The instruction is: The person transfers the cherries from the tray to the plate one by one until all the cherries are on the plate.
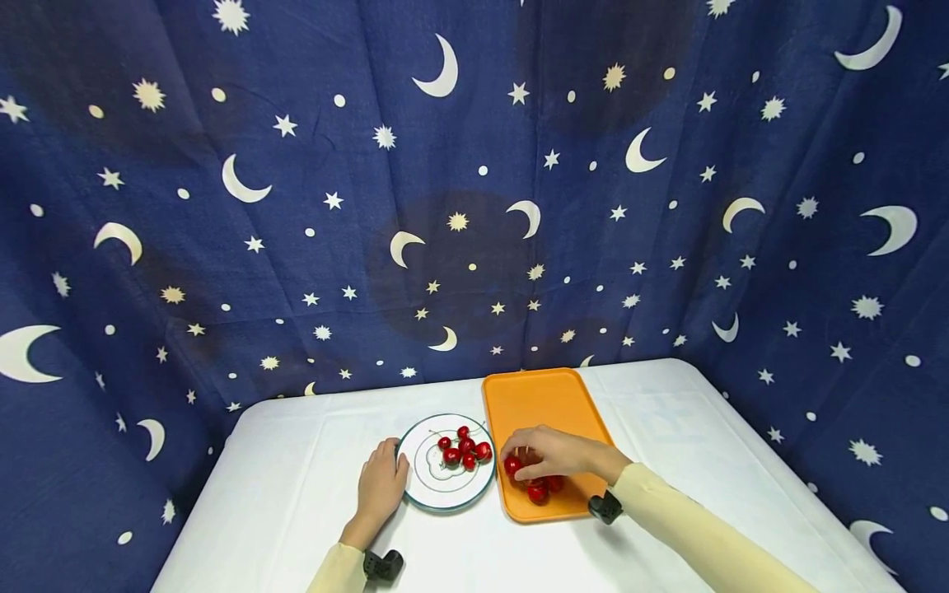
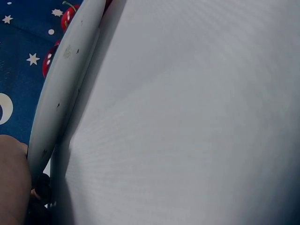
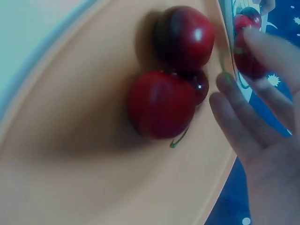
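My right hand (image 1: 552, 453) is over the near half of the orange tray (image 1: 534, 395). Between thumb and fingers it pinches a red cherry (image 3: 247, 58), held above the tray floor. Below it lie more cherries (image 3: 161, 105) in a cluster, one with a short green stem (image 3: 179, 138). My left hand (image 1: 381, 482) rests with fairly straight fingers against the left rim of a white plate (image 1: 445, 492) edged in dark green. Several cherries (image 1: 467, 449) with thin stems sit on that plate. In the left wrist view the plate's pale underside (image 2: 70, 79) shows.
The plate and tray stand side by side on a white-covered table (image 1: 296, 461). A dark blue curtain (image 1: 474, 165) with moons and stars hangs behind it and along both sides. Each wrist wears a small black device (image 1: 383, 566).
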`<state>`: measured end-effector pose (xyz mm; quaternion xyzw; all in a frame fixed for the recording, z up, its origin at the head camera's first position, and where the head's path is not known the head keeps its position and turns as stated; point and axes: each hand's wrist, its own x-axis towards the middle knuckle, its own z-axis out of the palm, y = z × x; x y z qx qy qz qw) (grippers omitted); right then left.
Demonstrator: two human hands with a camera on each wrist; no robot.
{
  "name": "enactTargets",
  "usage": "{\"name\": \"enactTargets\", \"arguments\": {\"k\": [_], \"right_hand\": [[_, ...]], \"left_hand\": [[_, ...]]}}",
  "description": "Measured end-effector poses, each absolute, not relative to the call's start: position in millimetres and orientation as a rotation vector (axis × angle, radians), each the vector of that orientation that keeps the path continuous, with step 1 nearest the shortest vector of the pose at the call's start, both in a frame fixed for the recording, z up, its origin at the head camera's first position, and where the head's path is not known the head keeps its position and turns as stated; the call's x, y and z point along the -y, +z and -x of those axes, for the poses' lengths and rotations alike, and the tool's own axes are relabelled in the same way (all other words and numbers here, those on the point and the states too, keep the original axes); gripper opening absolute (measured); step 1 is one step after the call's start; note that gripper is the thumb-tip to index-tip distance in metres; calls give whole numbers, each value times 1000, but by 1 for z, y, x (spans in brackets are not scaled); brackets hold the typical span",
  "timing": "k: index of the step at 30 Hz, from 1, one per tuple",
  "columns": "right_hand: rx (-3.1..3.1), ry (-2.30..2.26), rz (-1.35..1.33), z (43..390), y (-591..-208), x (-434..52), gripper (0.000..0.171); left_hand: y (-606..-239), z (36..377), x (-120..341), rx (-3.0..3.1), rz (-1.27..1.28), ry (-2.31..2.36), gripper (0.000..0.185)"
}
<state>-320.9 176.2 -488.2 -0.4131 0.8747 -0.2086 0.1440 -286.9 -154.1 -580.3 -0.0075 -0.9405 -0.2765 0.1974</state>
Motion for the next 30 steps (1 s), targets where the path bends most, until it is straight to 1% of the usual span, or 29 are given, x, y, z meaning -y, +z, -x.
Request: {"name": "enactTargets", "arguments": {"k": [9,15,19,24,30], "right_hand": [[-2564,-658,1352,326,-490,-172,31],[-2592,-708,1244,328,-490,-166,37],[-2588,-734,1207,331,-493,-160,34],[-2593,-733,1266,330,-497,-153,29],[-2617,-710,1291,332,-502,-144,29]], "left_hand": [[-580,286,153,2645,25,-773,30],[-580,286,153,2657,18,-768,30],[-580,287,154,2642,16,-767,29],[-580,285,154,2615,24,-770,28],[-581,286,154,2618,17,-775,28]]}}
